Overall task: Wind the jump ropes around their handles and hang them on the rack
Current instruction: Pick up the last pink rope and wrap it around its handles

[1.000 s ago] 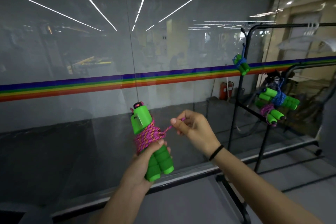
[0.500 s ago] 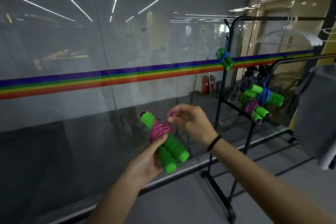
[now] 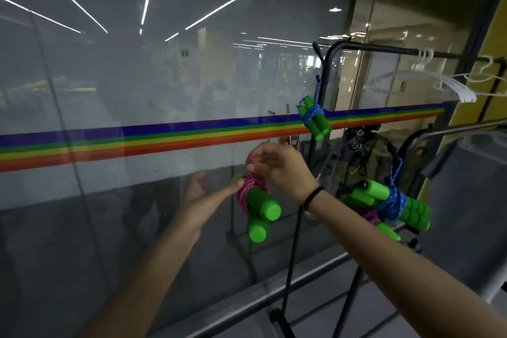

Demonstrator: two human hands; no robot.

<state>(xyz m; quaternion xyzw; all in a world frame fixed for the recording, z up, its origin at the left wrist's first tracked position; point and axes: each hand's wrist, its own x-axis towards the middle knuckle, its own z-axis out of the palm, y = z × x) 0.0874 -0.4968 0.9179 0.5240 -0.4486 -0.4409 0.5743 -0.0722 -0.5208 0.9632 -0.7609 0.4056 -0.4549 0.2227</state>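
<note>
**knotty_42:** So where's the pink jump rope (image 3: 263, 204) at, the one with braided cord wound round two green foam handles?

**rackrat:** Up in mid-air in front of the glass wall (image 3: 109, 90) with the rainbow stripe, near the black metal rack (image 3: 384, 48) but apart from it. The handle ends point down toward the camera.

**knotty_42:** And the hands?

**rackrat:** The right hand (image 3: 277, 167) is over the bundle, fingers curled, pinching the pink cord at the top. The left hand (image 3: 203, 195) comes in from the left with its fingers stretched fairly straight, tips against the winding. Can't tell if anything wraps round behind it.

**knotty_42:** Anything on the rack?

**rackrat:** Yep. A blue-corded bundle with green handles (image 3: 314, 118) hangs by its cord beside the upright, near the top. A second blue bundle (image 3: 392, 203) sits lower on the right, touching a pink-corded bundle (image 3: 370, 213) just under it. White plastic hangers (image 3: 411, 82) are on the top bar.
</note>
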